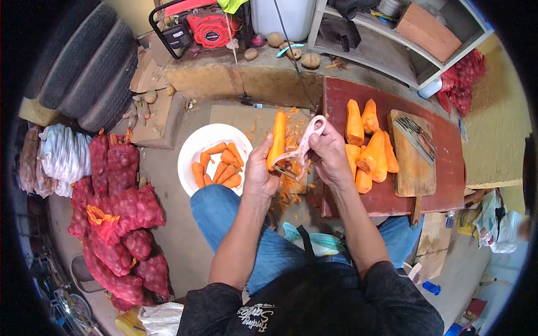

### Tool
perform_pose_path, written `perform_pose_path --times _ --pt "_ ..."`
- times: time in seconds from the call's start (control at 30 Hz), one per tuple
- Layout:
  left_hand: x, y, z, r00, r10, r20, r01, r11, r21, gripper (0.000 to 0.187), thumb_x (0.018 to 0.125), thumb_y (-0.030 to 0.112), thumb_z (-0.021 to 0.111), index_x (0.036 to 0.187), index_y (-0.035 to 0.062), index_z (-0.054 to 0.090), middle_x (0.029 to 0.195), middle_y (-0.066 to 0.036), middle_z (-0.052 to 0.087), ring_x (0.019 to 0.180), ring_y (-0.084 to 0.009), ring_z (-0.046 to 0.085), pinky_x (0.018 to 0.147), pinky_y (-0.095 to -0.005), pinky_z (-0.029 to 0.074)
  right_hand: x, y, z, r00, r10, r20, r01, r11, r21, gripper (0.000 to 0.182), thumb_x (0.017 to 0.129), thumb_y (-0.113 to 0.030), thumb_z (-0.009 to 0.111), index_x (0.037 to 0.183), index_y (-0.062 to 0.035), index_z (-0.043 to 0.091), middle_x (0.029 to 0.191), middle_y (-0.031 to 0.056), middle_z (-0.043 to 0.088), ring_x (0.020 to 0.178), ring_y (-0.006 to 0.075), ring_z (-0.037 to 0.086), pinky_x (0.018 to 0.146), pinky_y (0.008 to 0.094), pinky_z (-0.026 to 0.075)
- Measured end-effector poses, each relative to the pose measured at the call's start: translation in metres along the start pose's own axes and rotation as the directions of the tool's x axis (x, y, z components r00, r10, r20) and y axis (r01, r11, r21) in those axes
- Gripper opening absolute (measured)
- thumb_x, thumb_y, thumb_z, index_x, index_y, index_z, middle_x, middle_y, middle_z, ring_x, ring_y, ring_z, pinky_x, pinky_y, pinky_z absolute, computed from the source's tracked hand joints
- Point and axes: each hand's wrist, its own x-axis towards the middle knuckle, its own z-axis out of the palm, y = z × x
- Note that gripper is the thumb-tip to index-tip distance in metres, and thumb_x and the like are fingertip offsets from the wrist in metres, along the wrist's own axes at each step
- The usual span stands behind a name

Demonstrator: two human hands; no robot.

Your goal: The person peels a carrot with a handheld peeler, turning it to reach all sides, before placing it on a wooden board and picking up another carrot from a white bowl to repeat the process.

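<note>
Crowding the left side, red net sacks [115, 204] packed with onions lie heaped on the floor below a row of black tyres [89, 61]. Beyond the work area, a red-and-black generator [210, 33] and a white plastic container [283, 19] stand on a raised ledge beside an open shelf unit [364, 53]. At the right, a red table [336, 92] reaches close to the right forearm; thick, bright carrots [380, 157] are grouped on it, next to a wooden cutting board [414, 182] with a patterned, knife-like blade [419, 135] lying across it. Orange peelings [290, 196] litter the floor and a flattened cardboard sheet [227, 116] between the knees and the ledge.

A round white basin [188, 143] sits near the left knee, which covers part of its near edge; smaller, darker orange carrots [227, 168] lie inside.

Between basin and table, the left hand [261, 168] has its fingers wrapped around the lower part of a tilted carrot [277, 137]. The right hand [330, 152] pinches a pale pink peeler [306, 144], its head right by that carrot's lower end; whether the blade touches it, I cannot tell.
</note>
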Motion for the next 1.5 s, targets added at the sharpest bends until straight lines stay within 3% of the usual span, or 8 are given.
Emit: perform_pose_path --times 0.23,0.37,0.47,0.67,0.8,1.17,1.33,1.5 --pt "-0.002 0.003 -0.007 0.999 -0.010 0.036 0.009 1.000 0.025 0.032 0.101 0.033 0.057 0.105 0.0016 0.061 0.081 -0.010 0.064 0.063 -0.0167 0.061 0.050 -0.0294 0.047 0.060 0.018 -0.045 0.990 -0.074 -0.121 0.075 0.997 0.005 0.015 0.101 -0.022 0.060 0.102 -0.0082 0.053 0.082 0.0035 0.064 0.065 0.0107 0.062 0.055 0.0234 0.049" --pt "-0.002 0.007 -0.005 0.995 -0.039 0.092 0.038 0.999 0.023 0.035 0.104 0.035 0.050 0.111 0.0028 0.059 0.083 -0.008 0.064 0.066 -0.0167 0.062 0.054 -0.0301 0.047 0.071 -0.001 -0.068 0.965 -0.145 -0.217 0.150 0.989 0.007 0.016 0.103 -0.022 0.056 0.100 -0.0066 0.052 0.082 0.0062 0.064 0.063 0.0134 0.063 0.055 0.0252 0.052" --pt "-0.004 0.004 0.001 0.999 0.018 0.051 -0.020 0.999 0.030 0.032 0.104 0.032 0.050 0.109 0.0021 0.059 0.083 -0.009 0.065 0.067 -0.0166 0.063 0.054 -0.0309 0.049 0.037 -0.008 -0.039 0.967 -0.041 -0.250 0.039 0.999 -0.015 0.017 0.100 -0.022 0.061 0.102 -0.0067 0.053 0.083 0.0053 0.063 0.063 0.0125 0.063 0.056 0.0248 0.053" --pt "-0.004 0.000 0.008 0.996 0.084 -0.024 -0.081 0.993 0.090 0.030 0.104 0.029 0.050 0.110 0.0012 0.060 0.083 -0.009 0.065 0.065 -0.0161 0.063 0.049 -0.0305 0.049 0.000 -0.002 -0.003 0.997 0.074 -0.012 -0.074 0.996 -0.051 0.022 0.097 -0.024 0.066 0.105 -0.0069 0.055 0.084 0.0019 0.063 0.068 0.0100 0.062 0.057 0.0240 0.052" --pt "-0.004 0.003 0.003 0.997 0.067 0.043 -0.070 0.994 0.086 0.031 0.105 0.030 0.049 0.110 0.0012 0.060 0.082 -0.011 0.066 0.061 -0.0166 0.063 0.045 -0.0284 0.047 0.042 0.015 -0.016 0.997 -0.056 -0.048 0.054 0.998 -0.043 0.018 0.099 -0.025 0.064 0.099 -0.0088 0.055 0.082 0.0009 0.063 0.069 0.0077 0.061 0.054 0.0226 0.047" --pt "-0.009 0.004 0.003 1.000 0.005 0.028 -0.007 0.997 0.077 0.034 0.103 0.034 0.051 0.108 0.0010 0.059 0.081 -0.013 0.065 0.059 -0.0181 0.063 0.045 -0.0291 0.049 0.109 0.019 -0.070 0.903 -0.053 -0.427 0.084 0.995 0.052 0.016 0.105 -0.019 0.049 0.096 -0.0055 0.050 0.075 0.0103 0.062 0.053 0.0168 0.059 0.045 0.0309 0.052" --pt "-0.005 0.009 0.005 1.000 0.029 -0.009 -0.029 0.999 -0.043 0.033 0.103 0.033 0.052 0.109 0.0009 0.058 0.082 -0.013 0.065 0.067 -0.0207 0.065 0.053 -0.0340 0.054 0.070 -0.006 -0.048 0.964 -0.067 -0.257 0.082 0.996 0.047 0.014 0.103 -0.019 0.054 0.099 -0.0060 0.052 0.086 0.0040 0.059 0.074 0.0134 0.062 0.067 0.0305 0.056" --pt "0.005 0.000 -0.003 1.000 -0.023 -0.004 0.022 0.994 -0.109 0.031 0.103 0.033 0.052 0.113 0.0046 0.059 0.088 -0.010 0.066 0.072 -0.0194 0.065 0.063 -0.0335 0.054 0.005 -0.001 -0.001 1.000 0.014 -0.008 -0.014 0.998 -0.054 0.025 0.097 -0.026 0.066 0.110 -0.0074 0.056 0.088 0.0013 0.063 0.075 0.0091 0.062 0.064 0.0229 0.052"
